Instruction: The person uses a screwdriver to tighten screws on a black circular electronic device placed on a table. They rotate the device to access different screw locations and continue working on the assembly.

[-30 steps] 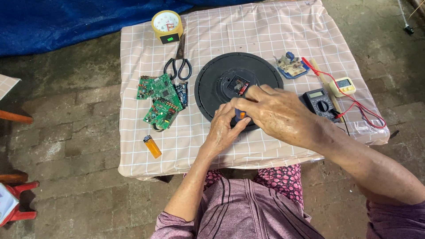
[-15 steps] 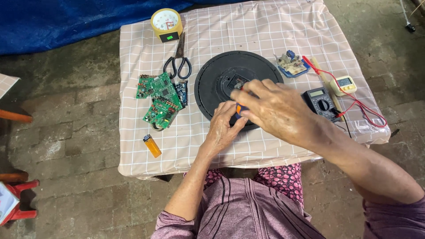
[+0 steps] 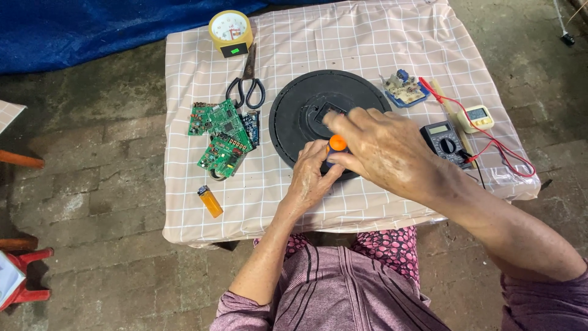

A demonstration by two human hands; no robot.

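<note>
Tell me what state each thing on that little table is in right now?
Black round disc: lying flat, both hands on it.
Orange-handled tool: gripped by the right hand, steadied by the left hand.
Scissors: closed, flat.
Green circuit boards: bare, overlapping.
Multimeter: red lead attached.
Orange lighter: lying on its side.

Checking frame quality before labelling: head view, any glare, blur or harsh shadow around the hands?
Head view: soft, even daylight, no harsh shadows; no glare on the black disc. Right hand and left hand are sharp, gripping an orange-handled tool, its tip hidden. Slight wide-angle bowing at the checked tablecloth edges.
</note>
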